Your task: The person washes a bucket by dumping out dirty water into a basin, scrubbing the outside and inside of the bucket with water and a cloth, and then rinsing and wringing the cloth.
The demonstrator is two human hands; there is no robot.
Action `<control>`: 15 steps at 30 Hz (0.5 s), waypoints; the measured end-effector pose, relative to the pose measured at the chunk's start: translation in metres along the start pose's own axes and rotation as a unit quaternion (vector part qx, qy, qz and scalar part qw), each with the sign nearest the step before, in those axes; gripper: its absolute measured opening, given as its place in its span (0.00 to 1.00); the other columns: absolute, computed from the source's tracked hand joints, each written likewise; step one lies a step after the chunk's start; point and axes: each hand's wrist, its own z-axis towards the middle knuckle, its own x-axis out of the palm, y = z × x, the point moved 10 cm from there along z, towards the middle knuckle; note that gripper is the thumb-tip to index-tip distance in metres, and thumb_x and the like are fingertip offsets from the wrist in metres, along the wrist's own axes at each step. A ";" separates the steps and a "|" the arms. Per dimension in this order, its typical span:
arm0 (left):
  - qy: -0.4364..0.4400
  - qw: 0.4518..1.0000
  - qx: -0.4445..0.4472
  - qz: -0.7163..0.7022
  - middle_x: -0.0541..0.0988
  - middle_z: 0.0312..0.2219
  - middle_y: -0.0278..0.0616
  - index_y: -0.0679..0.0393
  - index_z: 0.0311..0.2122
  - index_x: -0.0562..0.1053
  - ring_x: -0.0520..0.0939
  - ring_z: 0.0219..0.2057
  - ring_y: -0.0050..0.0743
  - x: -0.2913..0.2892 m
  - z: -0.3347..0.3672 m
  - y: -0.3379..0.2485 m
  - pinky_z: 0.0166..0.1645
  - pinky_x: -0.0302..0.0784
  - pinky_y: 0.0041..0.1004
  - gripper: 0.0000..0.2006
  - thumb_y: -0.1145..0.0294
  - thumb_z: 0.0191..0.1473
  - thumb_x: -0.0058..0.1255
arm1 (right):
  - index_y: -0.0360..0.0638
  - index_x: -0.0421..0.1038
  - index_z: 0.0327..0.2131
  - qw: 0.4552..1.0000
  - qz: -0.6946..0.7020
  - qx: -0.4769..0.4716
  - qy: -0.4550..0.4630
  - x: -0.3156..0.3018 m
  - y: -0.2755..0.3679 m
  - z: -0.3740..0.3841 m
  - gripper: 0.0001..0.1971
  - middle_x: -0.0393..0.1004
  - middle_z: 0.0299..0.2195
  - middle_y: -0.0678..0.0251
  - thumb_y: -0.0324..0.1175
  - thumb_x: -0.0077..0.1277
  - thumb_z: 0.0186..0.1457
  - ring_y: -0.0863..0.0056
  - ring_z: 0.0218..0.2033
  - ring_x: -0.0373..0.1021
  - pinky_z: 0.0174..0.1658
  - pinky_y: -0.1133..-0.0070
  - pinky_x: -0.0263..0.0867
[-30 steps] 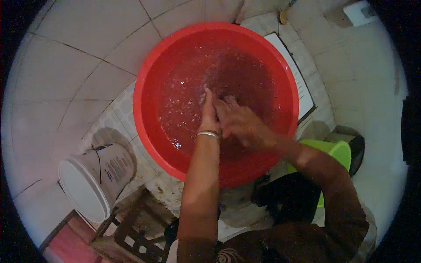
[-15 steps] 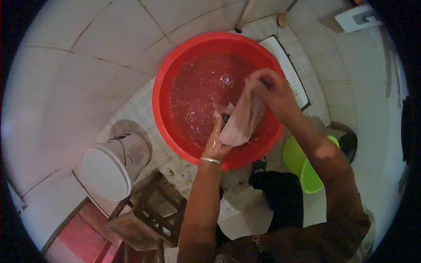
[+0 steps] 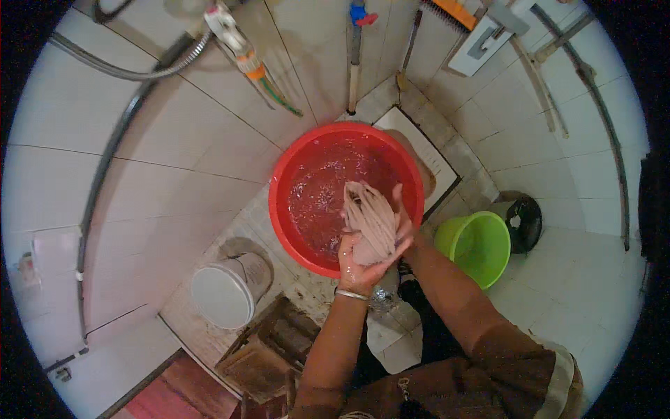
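A wet, pale pink cloth (image 3: 371,225) is bunched over the near part of a red basin (image 3: 279,234) of water. My left hand (image 3: 356,264), with a light bangle at its wrist, is closed round the cloth's lower end. Against the cloth's right side is my right hand (image 3: 405,223), its visible fingers stretched and apart, one pointing up. The cloth hides part of both hands. Ripples and bright glints show on the water.
A white lidded bucket (image 3: 225,297) and a wooden stool (image 3: 269,349) stand at left. To the right are a lime-green bucket (image 3: 481,248) and a black bin (image 3: 525,222). A squat toilet pan (image 3: 426,157) lies behind the basin; a tap (image 3: 237,45) projects from the wall.
The view has shifted, showing more wall. My right hand has come down from the cloth's raised top end to its side; the cloth, stretched up before, is now bunched close to my left hand.
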 end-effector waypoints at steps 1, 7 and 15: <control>0.007 1.000 0.003 0.007 0.65 0.52 0.46 0.57 0.55 0.59 0.69 0.49 0.47 0.073 -0.051 0.036 0.52 0.64 0.51 0.33 0.59 0.41 0.49 | 0.42 0.63 0.47 1.000 0.016 0.000 0.001 0.089 0.050 -0.050 0.20 0.70 0.44 0.67 0.47 0.40 0.58 0.75 0.46 0.65 0.50 0.77 0.61; -0.069 0.951 -0.042 0.299 0.71 0.46 0.49 0.60 0.52 0.62 0.73 0.45 0.40 0.456 -0.380 0.257 0.48 0.70 0.34 0.29 0.56 0.47 0.51 | 0.46 0.64 0.40 0.959 -0.240 0.117 0.096 0.483 0.257 -0.310 0.14 0.70 0.35 0.67 0.36 0.53 0.51 0.78 0.39 0.67 0.41 0.79 0.66; -0.077 0.413 0.099 0.902 0.77 0.31 0.53 0.64 0.39 0.71 0.78 0.34 0.49 0.780 -0.616 0.396 0.39 0.73 0.37 0.20 0.62 0.42 0.55 | 0.44 0.63 0.32 0.875 -0.483 0.002 -0.024 0.820 0.421 -0.560 0.09 0.67 0.29 0.71 0.28 0.51 0.46 0.79 0.33 0.65 0.36 0.79 0.63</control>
